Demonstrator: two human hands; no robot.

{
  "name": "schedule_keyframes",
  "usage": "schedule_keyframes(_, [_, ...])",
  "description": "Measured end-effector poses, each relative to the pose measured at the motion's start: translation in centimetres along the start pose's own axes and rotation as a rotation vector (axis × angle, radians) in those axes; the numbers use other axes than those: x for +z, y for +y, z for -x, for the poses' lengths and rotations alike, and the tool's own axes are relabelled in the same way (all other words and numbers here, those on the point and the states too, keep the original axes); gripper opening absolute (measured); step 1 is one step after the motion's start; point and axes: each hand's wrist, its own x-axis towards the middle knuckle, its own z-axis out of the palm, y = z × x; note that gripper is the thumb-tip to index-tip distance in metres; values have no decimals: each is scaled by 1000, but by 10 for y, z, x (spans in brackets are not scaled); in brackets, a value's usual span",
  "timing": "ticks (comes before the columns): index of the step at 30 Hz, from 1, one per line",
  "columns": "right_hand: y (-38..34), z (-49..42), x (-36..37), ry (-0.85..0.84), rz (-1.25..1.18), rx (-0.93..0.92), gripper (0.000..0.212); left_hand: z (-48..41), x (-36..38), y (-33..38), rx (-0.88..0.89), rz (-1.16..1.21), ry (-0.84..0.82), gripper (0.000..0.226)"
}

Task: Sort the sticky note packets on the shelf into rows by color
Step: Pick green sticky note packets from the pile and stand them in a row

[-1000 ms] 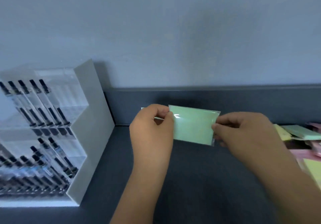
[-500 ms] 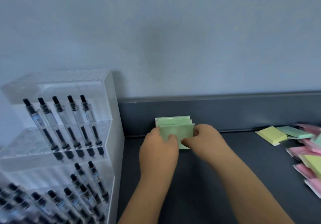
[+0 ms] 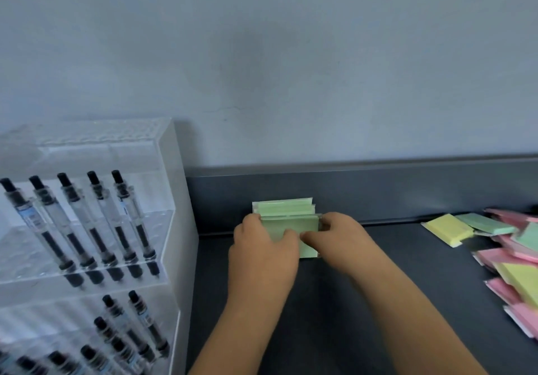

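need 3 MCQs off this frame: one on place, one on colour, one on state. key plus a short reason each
1. Where is the clear pen display relative to the hands?
A. Left of them
B. Right of them
C. Under them

2. What colour is the upright row of packets against the shelf's back wall?
A. Pink
B. Green
C. Blue

3. What are the left hand and right hand doing?
A. Both hang idle
B. Only the right touches a packet
C. Both pinch the front green packet

Key: 1 A, the display fills the view's left side; 2 B, every standing packet is green; 3 C, thumbs and fingers of both hands grip that packet.
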Motion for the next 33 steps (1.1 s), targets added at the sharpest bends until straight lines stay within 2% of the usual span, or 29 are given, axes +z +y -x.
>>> schedule_keyframes(11, [4,-1,6,59,117,2,10,-1,-3,-9,-3,20,-32,28])
schedule_keyframes(19, [1,8,6,64,140,-1,19,3,-5,-6,-16,-21,-41,26])
schedule_keyframes(24, [-3,11,9,54,148,7,22,4,-8,-8,-59,-46,-73,37])
schedule_keyframes(33, [1,9,12,13,61,48,25,2,-5,-13,-149,157,-104,26])
